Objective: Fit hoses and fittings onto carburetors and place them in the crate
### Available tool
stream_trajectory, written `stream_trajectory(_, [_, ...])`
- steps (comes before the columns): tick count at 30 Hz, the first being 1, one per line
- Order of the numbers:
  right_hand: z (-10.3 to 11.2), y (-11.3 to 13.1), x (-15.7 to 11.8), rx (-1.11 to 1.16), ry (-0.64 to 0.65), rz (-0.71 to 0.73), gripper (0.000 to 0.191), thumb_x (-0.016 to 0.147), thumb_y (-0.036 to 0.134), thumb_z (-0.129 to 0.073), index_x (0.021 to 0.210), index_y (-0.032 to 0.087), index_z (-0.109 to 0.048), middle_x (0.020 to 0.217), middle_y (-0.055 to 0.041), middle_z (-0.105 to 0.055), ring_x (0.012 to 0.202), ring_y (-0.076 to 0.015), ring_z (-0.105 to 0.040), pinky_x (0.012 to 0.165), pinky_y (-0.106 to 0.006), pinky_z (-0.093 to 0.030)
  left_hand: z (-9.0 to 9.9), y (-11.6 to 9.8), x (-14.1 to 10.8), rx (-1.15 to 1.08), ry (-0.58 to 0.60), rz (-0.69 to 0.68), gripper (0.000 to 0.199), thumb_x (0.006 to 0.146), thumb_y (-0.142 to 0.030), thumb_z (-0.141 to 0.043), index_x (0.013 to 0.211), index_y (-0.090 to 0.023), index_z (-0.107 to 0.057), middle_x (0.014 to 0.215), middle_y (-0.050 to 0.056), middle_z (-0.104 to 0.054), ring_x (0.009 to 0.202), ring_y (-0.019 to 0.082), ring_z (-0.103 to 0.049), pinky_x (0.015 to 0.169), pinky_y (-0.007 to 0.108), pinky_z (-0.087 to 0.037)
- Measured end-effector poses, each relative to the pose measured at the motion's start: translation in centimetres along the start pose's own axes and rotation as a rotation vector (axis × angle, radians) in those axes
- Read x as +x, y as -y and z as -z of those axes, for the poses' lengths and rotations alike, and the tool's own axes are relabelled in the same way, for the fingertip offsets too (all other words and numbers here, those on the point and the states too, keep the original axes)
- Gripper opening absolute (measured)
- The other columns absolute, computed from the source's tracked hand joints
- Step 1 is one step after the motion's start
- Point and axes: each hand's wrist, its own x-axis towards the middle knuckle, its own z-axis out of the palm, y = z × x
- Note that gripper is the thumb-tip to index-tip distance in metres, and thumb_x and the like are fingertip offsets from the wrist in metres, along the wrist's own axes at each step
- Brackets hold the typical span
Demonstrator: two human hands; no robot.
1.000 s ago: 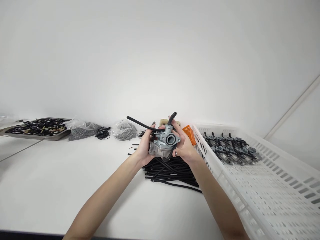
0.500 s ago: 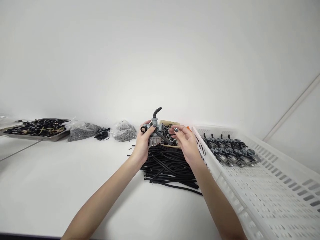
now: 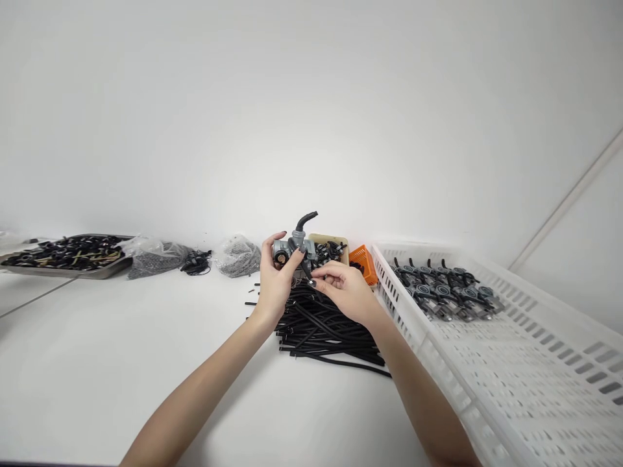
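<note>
A grey metal carburetor [image 3: 296, 245] is raised above the table with a short bent black rubber hose [image 3: 306, 220] sticking up from its top. My left hand [image 3: 276, 279] wraps round its left side, thumb across the front. A second black tube-like piece [image 3: 306, 266] slants down from the carburetor's front. At the lower end of that piece, my right hand [image 3: 343, 288] has thumb and fingertips pinched together; what lies between them is too small to make out. Below both hands lies a pile of black rubber hoses [image 3: 331, 324].
A white perforated crate [image 3: 487, 370] at right holds rows of carburetors [image 3: 445, 292]. Behind the hands stand a cream bin [image 3: 341, 240] of small parts and an orange basket [image 3: 370, 269]. Leftward are plastic bags [image 3: 237, 256], black bits [image 3: 196, 262] and a metal tray [image 3: 111, 266].
My right hand has moved left and down, from apart beside the carburetor to a pinch at its lower front. The carburetor has turned in my left hand, and its slanting black piece now points more steeply down.
</note>
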Motion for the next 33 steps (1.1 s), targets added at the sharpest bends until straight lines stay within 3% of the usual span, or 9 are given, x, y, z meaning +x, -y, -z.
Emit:
stream_trajectory(6, [0.7,0.6,-0.3,-0.005,-0.084,0.098,0.011,0.086,0.019,-0.062,0.087,0.023,-0.072,0.089,-0.0021,-0.061,0.072,-0.0162,-0.06,0.067,-0.032,-0.053,-0.3,0.9,0.3,-0.099,0.037,0.074,0.051,0.077,-0.038,-0.084,0.121,-0.027,-0.061,0.098,-0.001,-0.067,0.085,0.014,-0.063,0.076,0.024,-0.05])
stream_trajectory(12, [-0.1,0.1,0.1,0.057,-0.186,0.218,0.011,0.089,0.016,-0.06,0.086,0.024,-0.067,0.093,-0.0045,-0.057,0.081,-0.0194,-0.06,0.072,-0.034,-0.057,-0.4,0.5,0.3,-0.143,0.047,0.071,0.048,0.076,-0.039,-0.084,0.115,-0.027,-0.06,0.09,-0.003,-0.065,0.075,0.013,-0.062,0.07,0.024,-0.052])
stream_trajectory(19, [-1.4,-1.3,0.8,0.221,-0.153,0.17,0.007,0.09,0.029,-0.067,0.086,0.024,-0.064,0.095,-0.0034,-0.056,0.075,-0.0183,-0.064,0.073,-0.038,-0.062,-0.1,-0.3,0.4,-0.113,0.029,0.06,0.048,0.075,-0.038,-0.084,0.114,-0.026,-0.06,0.085,-0.003,-0.064,0.076,0.014,-0.062,0.069,0.023,-0.05])
stream_trajectory(26, [-1.6,-2.1,1.0,0.168,-0.214,0.208,0.006,0.09,0.021,-0.062,0.085,0.023,-0.062,0.092,-0.0025,-0.057,0.073,-0.0175,-0.064,0.07,-0.035,-0.061,0.0,0.1,0.6,-0.099,0.036,0.084,0.049,0.075,-0.04,-0.083,0.116,-0.025,-0.06,0.084,-0.002,-0.066,0.073,0.014,-0.062,0.066,0.024,-0.05])
stream_trajectory(33, [-1.5,-2.5,1.1,0.107,-0.197,0.257,0.011,0.093,0.016,-0.055,0.086,0.023,-0.061,0.091,-0.0028,-0.056,0.072,-0.0164,-0.063,0.067,-0.033,-0.06,0.0,0.1,0.6,-0.104,0.044,0.081,0.049,0.075,-0.04,-0.083,0.115,-0.025,-0.059,0.085,-0.002,-0.067,0.075,0.014,-0.062,0.068,0.023,-0.05])
